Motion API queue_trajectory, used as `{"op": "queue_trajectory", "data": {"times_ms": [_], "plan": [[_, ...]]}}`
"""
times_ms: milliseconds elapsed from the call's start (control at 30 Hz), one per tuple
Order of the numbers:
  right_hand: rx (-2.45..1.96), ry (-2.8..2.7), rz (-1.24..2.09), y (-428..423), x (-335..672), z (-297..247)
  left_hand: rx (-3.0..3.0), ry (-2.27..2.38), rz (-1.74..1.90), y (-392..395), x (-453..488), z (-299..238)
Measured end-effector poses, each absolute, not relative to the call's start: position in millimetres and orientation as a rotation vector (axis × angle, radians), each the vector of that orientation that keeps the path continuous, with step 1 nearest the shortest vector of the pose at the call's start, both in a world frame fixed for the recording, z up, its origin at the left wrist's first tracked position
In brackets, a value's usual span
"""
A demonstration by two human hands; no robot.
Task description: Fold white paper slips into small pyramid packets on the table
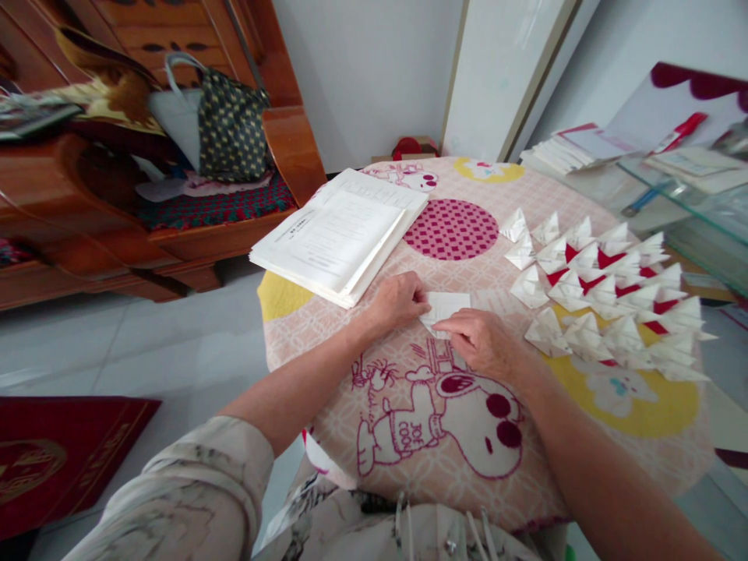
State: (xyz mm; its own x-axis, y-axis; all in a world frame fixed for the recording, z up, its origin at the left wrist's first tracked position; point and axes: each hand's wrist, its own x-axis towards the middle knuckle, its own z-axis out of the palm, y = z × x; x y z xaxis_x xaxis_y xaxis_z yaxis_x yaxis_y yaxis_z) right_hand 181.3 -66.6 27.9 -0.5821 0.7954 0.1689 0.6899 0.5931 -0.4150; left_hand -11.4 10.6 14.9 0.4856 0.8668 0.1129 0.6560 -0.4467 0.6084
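Note:
A small piece of folded white paper (453, 302) lies on the patterned tablecloth in front of me. My left hand (398, 299) is closed with its fingertips on the paper's left edge. From the right, my right hand (484, 341) reaches over the lower edge, its index finger on the paper and the other fingers curled in. The thumb of that hand is mostly hidden. Beyond my left hand rests a thick stack of printed sheets (344, 234). To the right stand several rows of folded paper pieces (584, 339) with pointed tips.
The round table wears a pink tablecloth (327, 374) with cartoon figures. At the right, a glass shelf (695, 187) holds papers and a red pen (681, 131). A wooden bench (234, 234) with a dotted bag (231, 125) is at the left; a red bag (70, 460) is on the floor.

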Motion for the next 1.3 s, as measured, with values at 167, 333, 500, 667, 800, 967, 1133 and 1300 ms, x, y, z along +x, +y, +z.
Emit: {"op": "queue_trajectory", "data": {"times_ms": [167, 333, 500, 667, 800, 967, 1133, 1300], "plan": [[-1.31, -2.621, 0.32, -64.4, 173.3, 21.7, 2.255, 1.264, 0.571, 10.6, -11.3, 14.2], [-1.316, -2.712, 0.246, -64.2, 172.6, 21.9, 2.271, 1.27, 0.563, 9.9, -11.2, 14.6], [-1.288, -2.746, 0.001, -70.8, 169.6, 24.9, 2.277, 1.286, 0.546, 9.5, -10.5, 14.8], [-1.272, -2.703, -0.091, -76.4, 165.5, 25.4, 2.278, 1.294, 0.532, 9.0, -10.0, 16.4], [-1.216, -2.714, -0.033, -75.3, 166.8, 23.7, 2.287, 1.288, 0.519, 9.0, -10.0, 16.5], [-1.161, -2.698, 0.015, -72.8, 168.6, 21.1, 2.284, 1.278, 0.533, 9.1, -10.1, 16.1], [-1.137, -2.691, 0.085, -70.3, 169.9, 21.4, 2.273, 1.275, 0.532, 9.3, -9.9, 16.0], [-1.123, -2.683, 0.155, -68.2, 171.5, 22.9, 2.192, 1.205, 0.608, 11.1, -16.4, 12.2]]}}
